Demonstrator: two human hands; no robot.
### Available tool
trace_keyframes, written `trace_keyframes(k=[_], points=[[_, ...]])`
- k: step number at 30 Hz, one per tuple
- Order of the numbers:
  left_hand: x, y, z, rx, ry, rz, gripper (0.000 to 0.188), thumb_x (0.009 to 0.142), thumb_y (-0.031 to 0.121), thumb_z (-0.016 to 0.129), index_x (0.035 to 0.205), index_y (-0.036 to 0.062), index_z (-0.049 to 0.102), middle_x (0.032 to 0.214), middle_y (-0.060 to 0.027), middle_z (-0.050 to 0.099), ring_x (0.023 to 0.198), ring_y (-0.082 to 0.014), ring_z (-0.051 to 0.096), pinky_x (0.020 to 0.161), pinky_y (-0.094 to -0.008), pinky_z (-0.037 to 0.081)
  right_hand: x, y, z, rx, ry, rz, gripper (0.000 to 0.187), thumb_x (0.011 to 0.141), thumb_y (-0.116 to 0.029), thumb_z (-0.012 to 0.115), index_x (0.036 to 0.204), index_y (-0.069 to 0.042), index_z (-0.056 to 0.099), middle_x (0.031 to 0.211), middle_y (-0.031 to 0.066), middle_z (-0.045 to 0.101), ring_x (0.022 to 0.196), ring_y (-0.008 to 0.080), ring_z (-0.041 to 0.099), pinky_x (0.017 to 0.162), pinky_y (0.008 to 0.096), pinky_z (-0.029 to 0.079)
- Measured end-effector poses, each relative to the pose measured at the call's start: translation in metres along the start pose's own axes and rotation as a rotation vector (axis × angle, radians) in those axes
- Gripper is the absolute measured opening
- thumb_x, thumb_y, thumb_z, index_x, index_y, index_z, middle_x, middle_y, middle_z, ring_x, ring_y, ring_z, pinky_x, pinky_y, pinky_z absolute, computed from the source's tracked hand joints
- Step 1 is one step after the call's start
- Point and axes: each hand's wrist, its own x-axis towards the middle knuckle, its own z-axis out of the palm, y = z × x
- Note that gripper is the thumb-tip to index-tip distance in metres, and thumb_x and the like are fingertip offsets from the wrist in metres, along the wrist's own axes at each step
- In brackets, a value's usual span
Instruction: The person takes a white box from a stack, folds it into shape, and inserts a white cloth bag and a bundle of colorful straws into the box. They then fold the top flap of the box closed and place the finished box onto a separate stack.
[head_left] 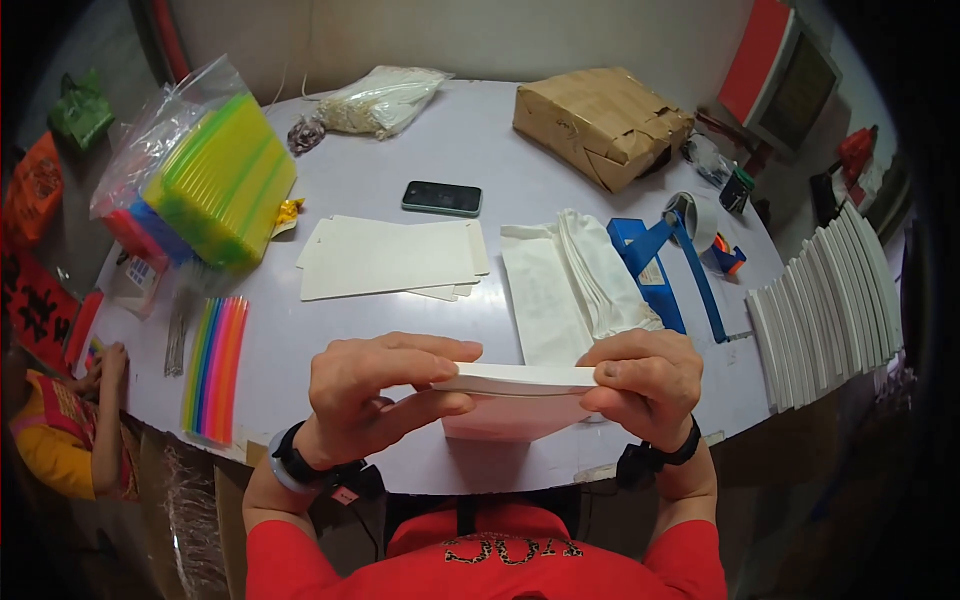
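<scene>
Pale table (340, 170) in head view, brown paper parcel (595, 125) at the back right. Slim white carton (520, 420) near the front edge, middle; can't tell whether its base touches down. Left hand (372, 395) pinches its upper left end, right hand (650, 385) the right. Beyond: cream card sheets (385, 262) left, white pouches (540, 290) right.

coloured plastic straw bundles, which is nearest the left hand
The flat rainbow row of thin plastic straws, left of the left hand; the taller yellow-green bundle is farther back in a clear plastic bag.
</scene>
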Motion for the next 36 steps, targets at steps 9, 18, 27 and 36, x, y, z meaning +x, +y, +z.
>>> trace_keyframes(k=[9, 18, 27, 36], points=[[0.012, 0.004, 0.0, 0.194, -0.067, 0.217, 0.029, 0.073, 0.004, 0.078, 0.096, 0.0058, 0.06, 0.091, -0.0191, 0.068, 0.079, -0.0271, 0.068, 0.064, -0.0322, 0.054, -0.004, -0.002, 0.002, -0.034, 0.007, -0.073, 0.031, 0.08, -0.028, 0.075, 0.093, -0.008, 0.055, 0.077, 0.0115, 0.067, 0.061, 0.0211, 0.066, 0.049, 0.027, 0.05], [-0.006, 0.002, 0.033, 0.256, 0.095, 0.189, 0.025, 0.071, 0.002, 0.075, 0.093, 0.0065, 0.062, 0.086, -0.0163, 0.068, 0.07, -0.0233, 0.066, 0.06, -0.0299, 0.052, -0.019, -0.012, -0.013, 0.074, 0.042, 0.037, 0.027, 0.079, -0.019, 0.076, 0.099, -0.007, 0.062, 0.089, 0.0126, 0.067, 0.07, 0.0257, 0.067, 0.056, 0.0307, 0.052], [-0.005, -0.002, 0.041, 0.237, 0.153, 0.159, 0.019, 0.077, 0.002, 0.07, 0.093, 0.0061, 0.062, 0.084, -0.0168, 0.067, 0.072, -0.024, 0.065, 0.063, -0.0296, 0.05, -0.095, 0.068, -0.181, -0.65, 0.011, 1.046, 0.03, 0.086, -0.031, 0.068, 0.095, -0.002, 0.069, 0.102, 0.0115, 0.067, 0.093, 0.0213, 0.06, 0.084, 0.0322, 0.045], [-0.015, 0.006, 0.041, 0.221, 0.176, 0.137, 0.016, 0.08, 0.004, 0.069, 0.095, 0.0048, 0.062, 0.085, -0.018, 0.067, 0.076, -0.0242, 0.065, 0.066, -0.0298, 0.05, -0.11, 0.08, -0.195, 0.105, 0.048, 1.403, 0.026, 0.08, -0.036, 0.073, 0.079, -0.009, 0.073, 0.08, 0.0014, 0.067, 0.082, 0.0105, 0.057, 0.078, 0.0245, 0.038]])
